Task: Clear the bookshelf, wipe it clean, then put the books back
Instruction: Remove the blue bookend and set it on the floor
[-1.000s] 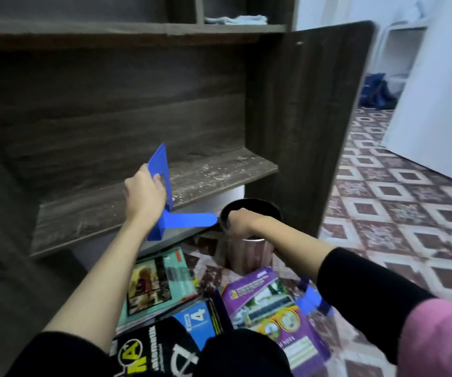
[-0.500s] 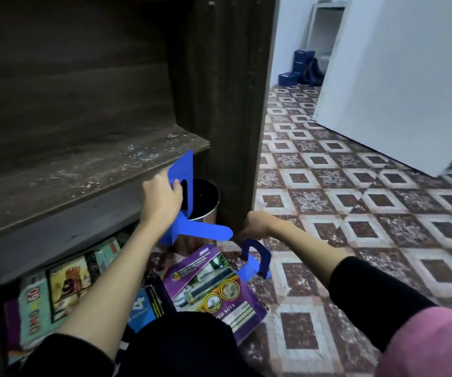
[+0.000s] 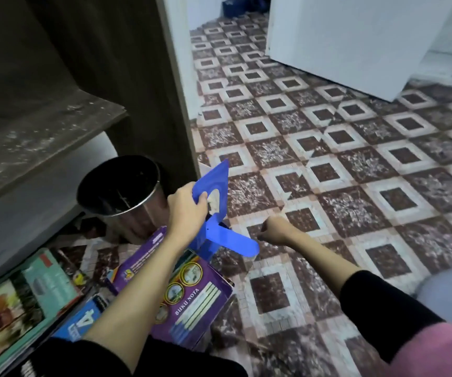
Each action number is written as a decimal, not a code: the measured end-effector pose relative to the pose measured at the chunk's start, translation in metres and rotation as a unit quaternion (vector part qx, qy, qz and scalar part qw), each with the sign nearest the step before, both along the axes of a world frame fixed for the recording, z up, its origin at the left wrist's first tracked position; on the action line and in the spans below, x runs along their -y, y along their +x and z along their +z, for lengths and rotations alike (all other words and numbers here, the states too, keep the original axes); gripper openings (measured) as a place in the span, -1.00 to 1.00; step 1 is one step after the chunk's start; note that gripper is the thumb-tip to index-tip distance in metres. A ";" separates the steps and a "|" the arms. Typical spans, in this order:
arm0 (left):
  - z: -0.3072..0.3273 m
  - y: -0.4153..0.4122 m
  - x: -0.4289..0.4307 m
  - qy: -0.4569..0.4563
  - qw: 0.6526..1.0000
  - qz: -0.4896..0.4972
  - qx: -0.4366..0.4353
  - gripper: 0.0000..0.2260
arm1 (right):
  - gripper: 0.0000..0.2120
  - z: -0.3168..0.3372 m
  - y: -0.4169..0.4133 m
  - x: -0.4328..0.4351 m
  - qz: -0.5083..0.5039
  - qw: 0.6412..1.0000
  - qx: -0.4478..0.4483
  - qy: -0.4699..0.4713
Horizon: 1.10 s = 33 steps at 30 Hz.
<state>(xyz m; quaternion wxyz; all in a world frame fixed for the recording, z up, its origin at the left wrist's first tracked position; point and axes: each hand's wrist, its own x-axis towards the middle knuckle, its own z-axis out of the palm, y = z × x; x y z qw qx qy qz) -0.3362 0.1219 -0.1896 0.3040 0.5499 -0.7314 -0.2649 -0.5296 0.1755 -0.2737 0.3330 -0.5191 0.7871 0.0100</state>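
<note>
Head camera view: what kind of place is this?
Probably a room in someone's home: a dark wooden bookshelf, a brown-and-white patterned tile floor, and colourful school books piled on that floor beside a shiny metal bin.

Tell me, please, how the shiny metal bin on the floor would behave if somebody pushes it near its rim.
The metal bin looks thin-walled and mostly empty inside, so it is probably light. It stands upright and fairly tall, so a high push could tip it. Being round, it might then roll on the tiled floor.
</note>
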 end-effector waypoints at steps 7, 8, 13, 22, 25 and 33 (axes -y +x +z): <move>-0.064 -0.052 -0.012 0.062 0.996 -0.056 -0.019 -0.83 | -0.68 -0.068 -0.030 -0.037 -0.049 0.996 -0.004 0.078; -0.070 -0.056 -0.014 0.071 0.995 -0.060 -0.020 -0.84 | -0.72 -0.074 -0.033 -0.043 -0.062 0.994 -0.003 0.088; -0.100 -0.072 -0.023 0.086 0.994 -0.063 -0.003 -0.87 | -0.84 -0.104 -0.048 -0.065 -0.099 0.987 0.002 0.127; -0.154 -0.079 -0.040 0.104 0.993 -0.048 -0.003 -0.86 | -0.71 -0.137 -0.045 -0.074 -0.152 0.980 0.017 0.131; -0.167 -0.079 -0.046 0.113 0.993 -0.043 -0.011 -0.92 | -0.69 -0.144 -0.039 -0.073 -0.154 0.979 0.024 0.134; -0.186 -0.077 -0.054 0.127 0.991 -0.001 -0.040 -0.89 | -0.81 -0.152 -0.031 -0.067 -0.137 0.978 0.032 0.154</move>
